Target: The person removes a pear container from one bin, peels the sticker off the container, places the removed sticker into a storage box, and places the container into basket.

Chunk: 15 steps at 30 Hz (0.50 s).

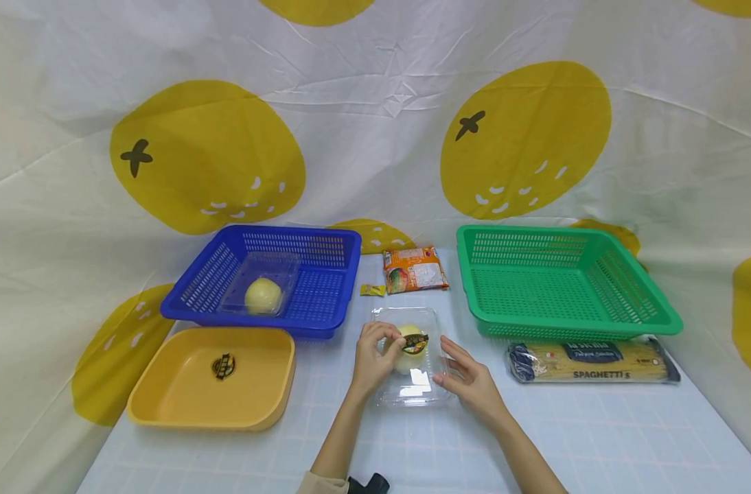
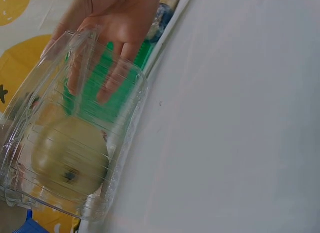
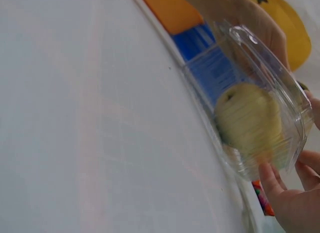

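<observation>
A clear plastic clamshell box (image 1: 412,394) with its lid down stands on the table before me. Through its wall shows a round pale yellow fruit (image 3: 248,120) with a dark stem spot. Over the lid, above the fruit, my left hand (image 1: 375,353) pinches the edge of a dark oval sticker (image 1: 416,344) between thumb and forefinger. My right hand (image 1: 472,385) touches the right side of the box, its fingers (image 2: 119,75) fairly straight along the wall in the left wrist view.
On the left, a blue basket (image 1: 316,322) holds another boxed fruit (image 1: 263,296); the yellow tray (image 1: 190,412) before it bears a similar sticker (image 1: 224,366). An orange packet (image 1: 415,269) and small yellow sachet (image 1: 372,290) lie behind. To the right are a green basket (image 1: 536,291) and spaghetti pack (image 1: 592,363).
</observation>
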Tool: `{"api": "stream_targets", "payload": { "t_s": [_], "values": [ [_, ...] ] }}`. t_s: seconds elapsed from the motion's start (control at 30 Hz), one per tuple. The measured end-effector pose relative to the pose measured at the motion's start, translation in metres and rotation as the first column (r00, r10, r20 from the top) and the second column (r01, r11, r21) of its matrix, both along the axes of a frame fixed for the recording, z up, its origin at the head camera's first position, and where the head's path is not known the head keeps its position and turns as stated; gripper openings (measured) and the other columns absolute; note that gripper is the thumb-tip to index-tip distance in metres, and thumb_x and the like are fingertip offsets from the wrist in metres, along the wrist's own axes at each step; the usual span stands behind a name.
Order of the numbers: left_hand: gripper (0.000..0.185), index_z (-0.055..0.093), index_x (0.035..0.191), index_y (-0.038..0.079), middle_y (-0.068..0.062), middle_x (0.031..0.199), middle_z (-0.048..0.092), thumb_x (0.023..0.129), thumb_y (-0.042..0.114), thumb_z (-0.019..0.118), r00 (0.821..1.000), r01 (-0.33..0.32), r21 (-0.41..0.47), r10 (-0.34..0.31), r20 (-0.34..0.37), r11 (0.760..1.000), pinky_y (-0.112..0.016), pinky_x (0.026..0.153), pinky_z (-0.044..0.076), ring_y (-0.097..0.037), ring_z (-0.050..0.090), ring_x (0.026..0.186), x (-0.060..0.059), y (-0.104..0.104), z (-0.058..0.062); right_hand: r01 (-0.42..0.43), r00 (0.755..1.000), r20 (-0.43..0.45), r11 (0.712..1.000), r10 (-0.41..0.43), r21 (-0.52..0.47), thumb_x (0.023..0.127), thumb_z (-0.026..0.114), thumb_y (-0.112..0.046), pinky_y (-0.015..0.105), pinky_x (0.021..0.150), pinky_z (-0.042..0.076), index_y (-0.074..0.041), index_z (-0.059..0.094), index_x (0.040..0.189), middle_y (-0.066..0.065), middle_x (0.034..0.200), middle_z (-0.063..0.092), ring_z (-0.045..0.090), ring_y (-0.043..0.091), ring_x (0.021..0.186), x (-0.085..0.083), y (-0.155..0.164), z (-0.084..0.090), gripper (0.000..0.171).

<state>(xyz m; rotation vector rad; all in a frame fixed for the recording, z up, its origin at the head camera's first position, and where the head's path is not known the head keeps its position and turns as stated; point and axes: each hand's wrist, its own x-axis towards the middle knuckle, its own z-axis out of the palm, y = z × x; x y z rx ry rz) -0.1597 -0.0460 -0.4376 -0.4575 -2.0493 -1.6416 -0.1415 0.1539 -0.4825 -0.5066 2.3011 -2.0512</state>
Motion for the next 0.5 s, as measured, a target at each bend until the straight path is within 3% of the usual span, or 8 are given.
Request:
{"api": "stream_targets", "payload": {
  "t_s": [0.1,0.3,0.5],
  "values": [
    [0.01,0.059,0.07,-0.009,-0.024,0.083,0.063,0.073,-0.012,0.068,1.0,-0.005,0.002,0.005,0.004,1.0,-0.038,0.092,0.036,-0.04,0.052,0.09,0.0002,0.0003,0.0,0.001,1.0,-0.004,1.0,-0.001,-0.007,0.081,0.07,-0.002,0.02,0.091,0.046,0.008,0.041,0.137,0.023,0.148,0.03,0.044,0.043,0.123,-0.0005,0.0001,-0.001,0.063],
    [0.01,0.06,0.07,-0.009,-0.023,0.084,0.063,0.073,-0.013,0.068,1.0,-0.012,0.004,0.012,0.009,1.0,-0.033,0.089,0.037,-0.039,0.052,0.09,0.0005,0.0009,0.0005,-0.01,1.0,-0.01,0.999,0.01,-0.035,0.081,0.069,0.0,0.021,0.091,0.047,0.008,0.041,0.136,0.024,0.148,0.029,0.05,0.023,0.119,-0.0014,0.0008,-0.0029,0.062],
    [0.009,0.06,0.071,-0.009,-0.023,0.084,0.063,0.073,-0.013,0.068,1.0,-0.014,0.006,0.014,0.014,1.0,-0.033,0.089,0.037,-0.039,0.052,0.09,0.0011,0.0009,0.0004,-0.016,1.0,-0.002,0.999,0.016,-0.036,0.082,0.069,0.0,0.02,0.091,0.046,0.008,0.041,0.137,0.023,0.149,0.029,0.043,0.042,0.123,-0.0011,0.0012,-0.0024,0.062]
  ]
}}
